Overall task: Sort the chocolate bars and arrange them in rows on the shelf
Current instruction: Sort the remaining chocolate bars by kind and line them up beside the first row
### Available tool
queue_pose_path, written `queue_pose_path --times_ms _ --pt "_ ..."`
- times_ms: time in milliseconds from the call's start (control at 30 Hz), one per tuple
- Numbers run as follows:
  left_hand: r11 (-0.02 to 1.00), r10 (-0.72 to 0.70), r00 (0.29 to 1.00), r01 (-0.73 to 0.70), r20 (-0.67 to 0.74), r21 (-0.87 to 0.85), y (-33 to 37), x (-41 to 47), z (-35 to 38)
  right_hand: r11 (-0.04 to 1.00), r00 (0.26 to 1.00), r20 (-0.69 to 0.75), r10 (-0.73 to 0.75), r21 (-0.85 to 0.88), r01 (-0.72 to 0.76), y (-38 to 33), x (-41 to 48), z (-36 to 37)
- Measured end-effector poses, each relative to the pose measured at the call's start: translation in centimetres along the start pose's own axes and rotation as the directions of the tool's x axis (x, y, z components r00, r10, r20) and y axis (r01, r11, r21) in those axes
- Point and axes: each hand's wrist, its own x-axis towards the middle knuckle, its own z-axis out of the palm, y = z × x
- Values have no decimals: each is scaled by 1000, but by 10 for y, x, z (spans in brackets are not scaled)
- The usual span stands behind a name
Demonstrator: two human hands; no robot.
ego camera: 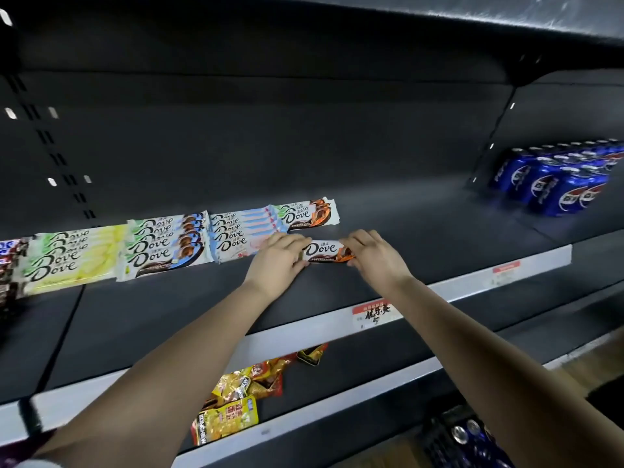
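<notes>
Held bar: a white Dove bar [325, 251] with dark lettering and an orange-brown end is lying flat on the dark shelf [405, 214], just in front of the orange-brown stack [307, 212] at the row's right end.
Left hand: the left hand [280, 256] is gripping the bar's left end, palm down, fingers curled over it.
Right hand: the right hand [374, 255] is pinching the bar's orange end with bent fingers.
Sorted rows: a yellow-green stack [71, 261], a blue-and-brown stack [165, 246] and a pink stack [243, 234] are sitting side by side to the left, bars overlapping.
Elsewhere: blue cola cans [553, 184] are standing far right; snack packets [243, 393] are lying on the level below.
</notes>
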Motion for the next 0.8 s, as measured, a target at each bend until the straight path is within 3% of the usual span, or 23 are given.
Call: queue_pose_path --times_ms 167,300,367,800 --pt "994 -87 994 91 -64 57 -4 12 6 998 1000 -12 25 65 -24 9 16 12" --pt "930 -347 936 352 -62 104 -9 19 10 990 998 -33 60 128 -55 11 34 19" --pt "899 -412 909 416 -60 134 -11 21 12 988 996 -37 79 137 -73 10 43 24" --pt "888 -425 904 426 -47 174 -10 24 15 983 997 -39 71 173 -63 -5 89 39"
